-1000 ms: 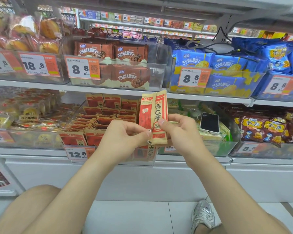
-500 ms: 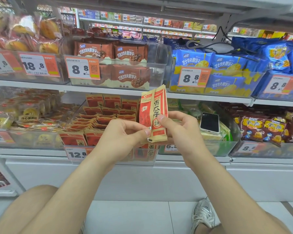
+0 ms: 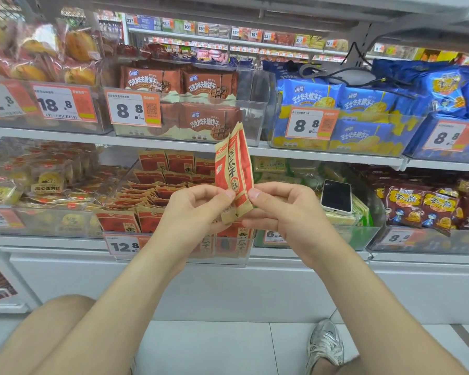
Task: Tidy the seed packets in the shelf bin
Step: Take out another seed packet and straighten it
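Held seed packets (image 3: 234,169), red and tan, two count: left hand (image 3: 192,209) and right hand (image 3: 284,212) are both gripping them just in front of the shelf bin (image 3: 222,259).
Left hand is pinching the lower left edge between thumb and fingers; right hand is pinching the lower right edge likewise. The pair is standing upright, leaning slightly right, tops fanning apart. Stocked packets (image 3: 157,190) are lying and standing inside the clear bin on the lower shelf. A price tag (image 3: 122,246) is hanging at its front left; a phone (image 3: 335,196) is resting on green goods to the right.
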A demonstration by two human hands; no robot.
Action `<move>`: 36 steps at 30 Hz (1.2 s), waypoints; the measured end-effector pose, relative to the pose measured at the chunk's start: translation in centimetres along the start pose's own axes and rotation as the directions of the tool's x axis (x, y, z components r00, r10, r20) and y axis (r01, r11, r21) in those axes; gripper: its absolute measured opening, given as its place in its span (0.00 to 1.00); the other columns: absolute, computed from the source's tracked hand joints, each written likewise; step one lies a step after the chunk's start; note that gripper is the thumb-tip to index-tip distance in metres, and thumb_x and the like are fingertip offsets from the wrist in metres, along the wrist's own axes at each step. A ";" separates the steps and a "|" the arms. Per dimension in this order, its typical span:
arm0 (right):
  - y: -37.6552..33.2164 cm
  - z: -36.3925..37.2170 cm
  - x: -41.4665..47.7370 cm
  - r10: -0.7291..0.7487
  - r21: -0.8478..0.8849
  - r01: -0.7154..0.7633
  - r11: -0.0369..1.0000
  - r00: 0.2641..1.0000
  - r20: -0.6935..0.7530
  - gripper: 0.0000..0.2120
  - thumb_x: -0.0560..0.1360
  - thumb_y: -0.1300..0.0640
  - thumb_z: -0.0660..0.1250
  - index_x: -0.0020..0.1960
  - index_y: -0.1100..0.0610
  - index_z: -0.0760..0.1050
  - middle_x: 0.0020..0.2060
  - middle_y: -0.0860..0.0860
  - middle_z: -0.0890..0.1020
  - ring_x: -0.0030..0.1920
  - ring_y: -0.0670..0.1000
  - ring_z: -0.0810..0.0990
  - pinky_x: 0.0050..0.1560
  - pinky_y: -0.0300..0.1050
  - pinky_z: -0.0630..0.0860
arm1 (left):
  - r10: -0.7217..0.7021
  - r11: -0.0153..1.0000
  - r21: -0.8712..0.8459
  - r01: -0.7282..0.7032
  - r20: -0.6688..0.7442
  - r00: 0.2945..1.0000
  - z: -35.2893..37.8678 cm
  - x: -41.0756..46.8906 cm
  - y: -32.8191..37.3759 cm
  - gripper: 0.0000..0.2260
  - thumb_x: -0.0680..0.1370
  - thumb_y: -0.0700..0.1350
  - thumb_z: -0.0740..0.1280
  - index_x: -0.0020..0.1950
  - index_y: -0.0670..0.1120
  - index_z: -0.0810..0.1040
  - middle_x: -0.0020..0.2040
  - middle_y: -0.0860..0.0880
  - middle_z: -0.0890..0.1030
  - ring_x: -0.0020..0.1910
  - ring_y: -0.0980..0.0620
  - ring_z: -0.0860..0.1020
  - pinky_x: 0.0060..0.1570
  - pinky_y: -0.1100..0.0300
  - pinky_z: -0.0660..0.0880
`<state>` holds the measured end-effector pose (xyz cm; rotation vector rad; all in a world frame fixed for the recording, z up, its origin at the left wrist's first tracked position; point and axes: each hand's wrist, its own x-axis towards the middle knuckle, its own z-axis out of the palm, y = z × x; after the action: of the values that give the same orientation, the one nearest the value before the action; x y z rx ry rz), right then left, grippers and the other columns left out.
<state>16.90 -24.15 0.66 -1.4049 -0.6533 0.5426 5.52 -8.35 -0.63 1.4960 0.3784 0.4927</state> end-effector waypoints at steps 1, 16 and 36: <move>0.0 0.0 0.0 -0.014 -0.031 0.014 0.999 1.000 0.015 0.10 0.82 0.60 0.72 0.58 0.65 0.84 0.48 0.60 0.89 0.50 0.60 0.90 0.51 0.51 0.87 | 0.011 1.000 0.014 -0.011 0.007 1.000 0.1 -0.1 0.0 0.14 0.80 0.52 0.75 0.56 0.42 0.87 0.51 0.47 0.90 0.54 0.49 0.88 0.57 0.50 0.86; 1.2 0.2 0.2 -0.270 -0.395 0.265 0.880 0.962 0.043 0.10 0.85 0.55 0.67 0.48 0.55 0.84 0.45 0.56 0.88 0.49 0.62 0.87 0.54 0.67 0.84 | -0.048 0.998 -0.025 0.051 0.108 0.993 -0.2 -0.1 -0.2 0.17 0.78 0.54 0.75 0.59 0.43 0.86 0.54 0.42 0.89 0.57 0.44 0.88 0.64 0.42 0.82; 1.6 0.1 0.9 -0.163 -0.439 0.132 0.889 0.986 -0.033 0.13 0.82 0.53 0.68 0.41 0.58 0.82 0.38 0.60 0.87 0.41 0.64 0.88 0.45 0.69 0.85 | -0.035 0.998 -0.053 0.039 0.071 0.997 2.3 -0.4 -1.3 0.10 0.82 0.51 0.73 0.61 0.52 0.76 0.56 0.49 0.87 0.53 0.48 0.88 0.58 0.46 0.83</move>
<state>17.52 -23.27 -0.89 -1.7665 -0.8542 0.2283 6.50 -10.53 -1.84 1.4474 0.3346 0.4173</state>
